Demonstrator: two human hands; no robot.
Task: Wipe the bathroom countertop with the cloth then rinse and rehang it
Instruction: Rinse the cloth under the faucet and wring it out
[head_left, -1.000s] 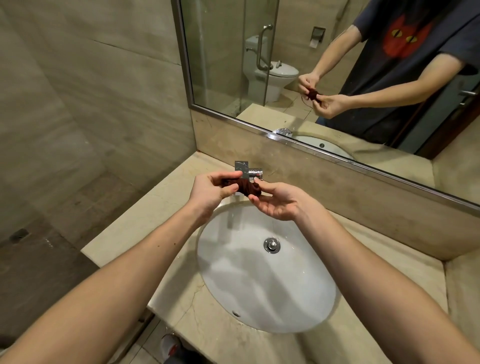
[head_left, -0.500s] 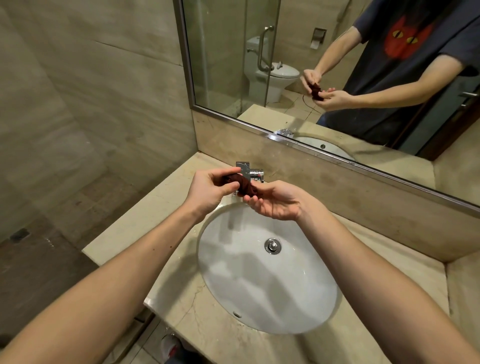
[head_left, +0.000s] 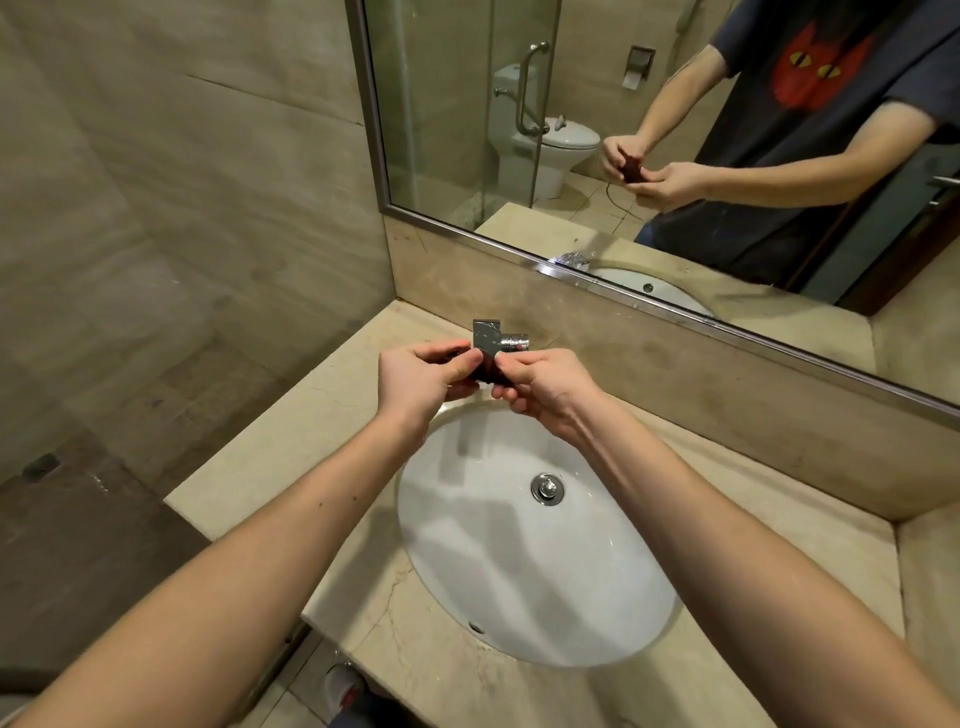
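Note:
A small dark red cloth (head_left: 487, 370) is bunched between both hands, above the far rim of the white sink (head_left: 498, 561) and just in front of the chrome tap (head_left: 493, 336). My left hand (head_left: 421, 379) grips its left side with thumb and curled fingers. My right hand (head_left: 545, 389) pinches its right side, back of the hand up. Most of the cloth is hidden by the fingers. The beige stone countertop (head_left: 270, 467) surrounds the sink. No water is visible running from the tap.
A mirror (head_left: 675, 130) above the backsplash reflects a person holding the cloth, a toilet and a glass shower door. The tiled wall stands at left, with the dark shower floor (head_left: 78, 519) below. The counter's left edge drops off there.
Both hands have closed in tighter on the cloth, and my right hand has turned from palm up to back of hand up. The cloth is more bunched and hidden.

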